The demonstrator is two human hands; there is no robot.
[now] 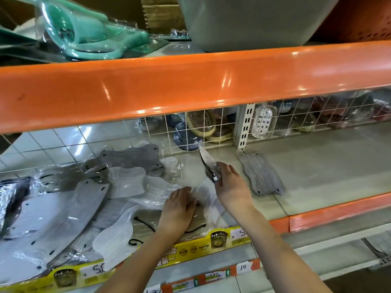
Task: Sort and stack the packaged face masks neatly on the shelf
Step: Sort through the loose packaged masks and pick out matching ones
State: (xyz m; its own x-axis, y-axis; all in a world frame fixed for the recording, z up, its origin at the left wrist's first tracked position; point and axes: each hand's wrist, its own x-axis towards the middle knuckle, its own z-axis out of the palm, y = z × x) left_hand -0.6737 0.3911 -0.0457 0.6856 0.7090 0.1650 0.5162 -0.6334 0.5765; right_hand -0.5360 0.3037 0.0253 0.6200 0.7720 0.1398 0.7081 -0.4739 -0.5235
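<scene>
A loose heap of packaged face masks (88,199) in clear wrappers, grey, white and dark, covers the left half of the cream shelf (317,166). One grey packaged mask (261,174) lies alone, flat, to the right of the hands. My right hand (229,185) grips a packaged mask (206,159) that stands on edge, tilted toward the back. My left hand (179,208) rests palm down on a clear-wrapped mask (203,216) at the shelf's front, its fingers curled over the wrapper.
An orange shelf beam (190,85) hangs low overhead. A wire grid (211,127) and white upright post (243,125) close the back, with baskets behind. A yellow price strip (190,248) runs along the front edge. The shelf's right half holds only the single mask.
</scene>
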